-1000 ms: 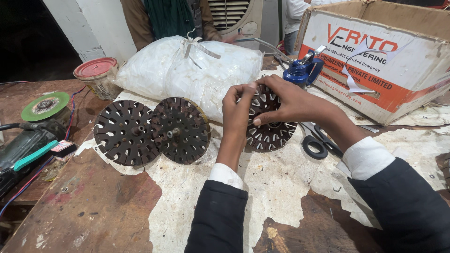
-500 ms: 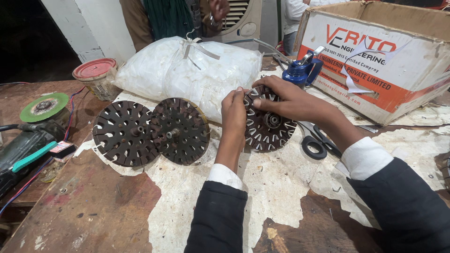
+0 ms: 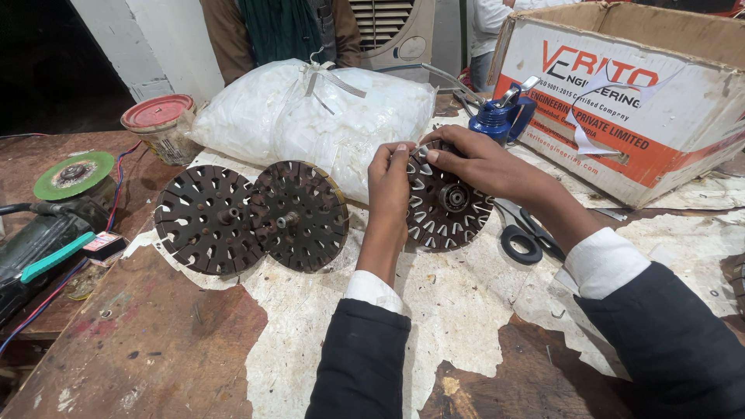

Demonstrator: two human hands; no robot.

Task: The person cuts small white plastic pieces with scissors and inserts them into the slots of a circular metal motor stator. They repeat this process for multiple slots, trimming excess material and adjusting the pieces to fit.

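At about one o'clock from my hands stands a big cardboard box (image 3: 621, 101), open at the top, its brown flaps showing above a white side panel with a broad orange band and red and dark lettering; torn strips of white tape hang off its face. At eleven o'clock lies a bulging clear plastic bag (image 3: 310, 116) stuffed with small white pieces, knotted shut at the top, resting on the surface just beyond the slotted discs. Farther round at ten o'clock sits a small round tin (image 3: 159, 124) with a red lid and a pale, grubby label around its side. No screens or signs show.
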